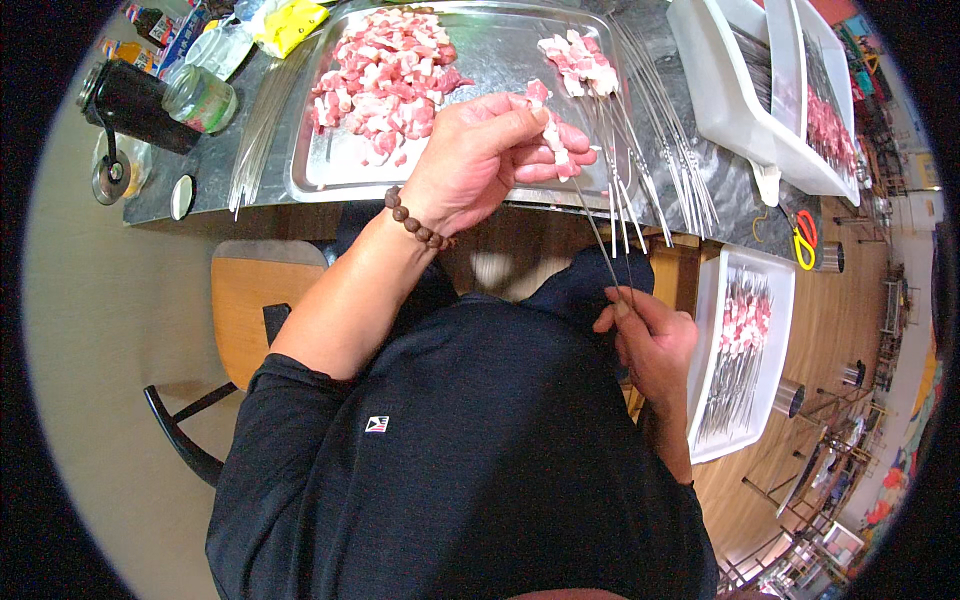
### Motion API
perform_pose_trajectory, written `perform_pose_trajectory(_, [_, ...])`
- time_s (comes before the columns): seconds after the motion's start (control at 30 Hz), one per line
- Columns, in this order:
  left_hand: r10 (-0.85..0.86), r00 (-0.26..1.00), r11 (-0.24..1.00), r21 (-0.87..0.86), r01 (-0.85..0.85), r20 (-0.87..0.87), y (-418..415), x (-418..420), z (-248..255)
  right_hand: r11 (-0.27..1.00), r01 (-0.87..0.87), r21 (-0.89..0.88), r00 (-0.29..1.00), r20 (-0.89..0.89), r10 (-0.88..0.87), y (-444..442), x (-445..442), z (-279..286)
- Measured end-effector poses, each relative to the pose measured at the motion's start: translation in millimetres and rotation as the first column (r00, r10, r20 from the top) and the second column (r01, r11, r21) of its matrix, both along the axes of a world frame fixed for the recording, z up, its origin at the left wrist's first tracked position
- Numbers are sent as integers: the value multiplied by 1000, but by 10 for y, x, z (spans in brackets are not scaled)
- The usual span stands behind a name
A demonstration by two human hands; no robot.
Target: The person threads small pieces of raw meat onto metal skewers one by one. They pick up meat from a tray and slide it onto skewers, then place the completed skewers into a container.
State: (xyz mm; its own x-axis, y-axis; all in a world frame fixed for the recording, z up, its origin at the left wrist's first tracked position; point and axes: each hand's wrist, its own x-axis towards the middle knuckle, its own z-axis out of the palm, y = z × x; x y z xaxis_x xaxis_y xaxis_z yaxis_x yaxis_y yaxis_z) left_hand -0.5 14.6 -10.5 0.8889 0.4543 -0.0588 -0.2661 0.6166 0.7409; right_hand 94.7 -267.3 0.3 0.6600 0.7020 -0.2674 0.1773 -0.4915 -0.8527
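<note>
My left hand (499,146), with a beaded bracelet (416,225) at its wrist, pinches pieces of raw meat (555,139) threaded at the end of a metal skewer (596,229). The skewer's lower end is gripped by my right hand (652,330), below the table edge. Behind the left hand lies a metal tray (495,56). A heap of cut raw meat (394,75) covers its left part. On its right side rest several skewers of meat (581,64), their bare ends pointing toward me.
Bare skewers lie in bundles right (675,157) and left (266,127) of the tray. White bins (757,135) and a lower white tub (705,420) hold meat skewers. Scissors (804,240) rest at the table's right corner; a glass jar (199,97) stands left. A chair (240,315) is at left.
</note>
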Motion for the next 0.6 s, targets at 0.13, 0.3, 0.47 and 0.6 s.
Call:
perform_pose_trajectory(0.13, [-20, 1000, 998, 64, 20, -15, 11, 0, -48, 1000, 2, 28, 998, -66, 0, 63, -26, 18])
perform_pose_trajectory(0.3, [51, 997, 999, -1, -51, 49, -27, 24, -7, 999, 3, 53, 999, -44, -1, 59, -27, 32])
perform_pose_trajectory(0.47, [82, 990, 992, -99, -72, 110, 2, 2, -44, 999, 12, 52, 998, -63, -9, -12, -27, 5])
perform_pose_trajectory(0.6, [133, 989, 983, -140, -122, 69, -34, 0, 10, 1000, 20, 6, 998, -65, -19, -27, -26, 33])
